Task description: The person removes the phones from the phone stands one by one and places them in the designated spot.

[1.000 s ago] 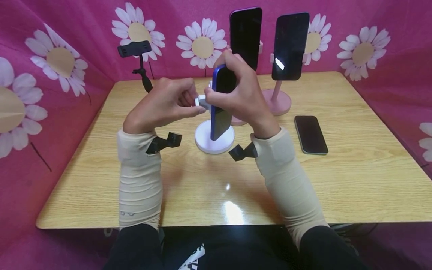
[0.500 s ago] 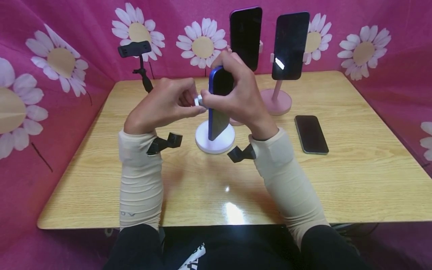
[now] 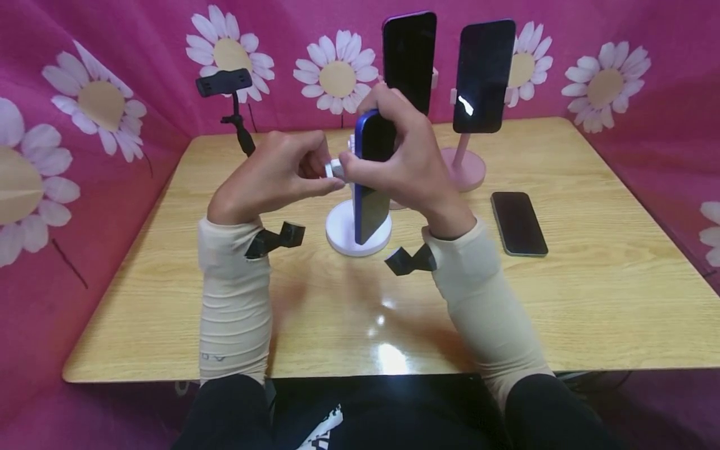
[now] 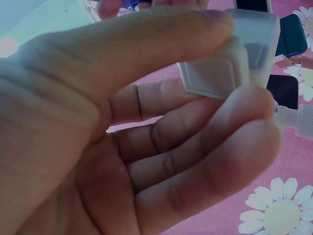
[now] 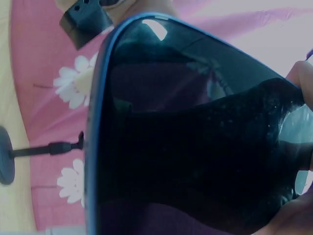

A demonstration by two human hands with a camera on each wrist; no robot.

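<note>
In the head view my left hand [image 3: 270, 175] pinches the white clamp [image 3: 334, 169] of a phone stand between thumb and fingers. The left wrist view shows that clamp [image 4: 215, 76] as a pale plastic block under the thumb. My right hand [image 3: 410, 153] grips a blue-edged phone [image 3: 372, 212] near its upper part, held upright and turned nearly edge-on beside the clamp. Below it lies the stand's round white base [image 3: 340, 234] on the table. The phone's dark screen [image 5: 186, 156] fills the right wrist view. Whether the phone's back touches the stand is hidden.
Behind the right hand, a dark phone [image 3: 412, 56] and another phone [image 3: 485, 69] stand in pink holders. A phone [image 3: 519, 224] lies flat at the right of the wooden table [image 3: 590, 300]. A black holder [image 3: 225, 82] rises at the back left.
The blue-edged phone and right hand shifted slightly left, then back right, with the phone's lower end now a little nearer. The left hand kept its hold on the clamp, nearly still.
</note>
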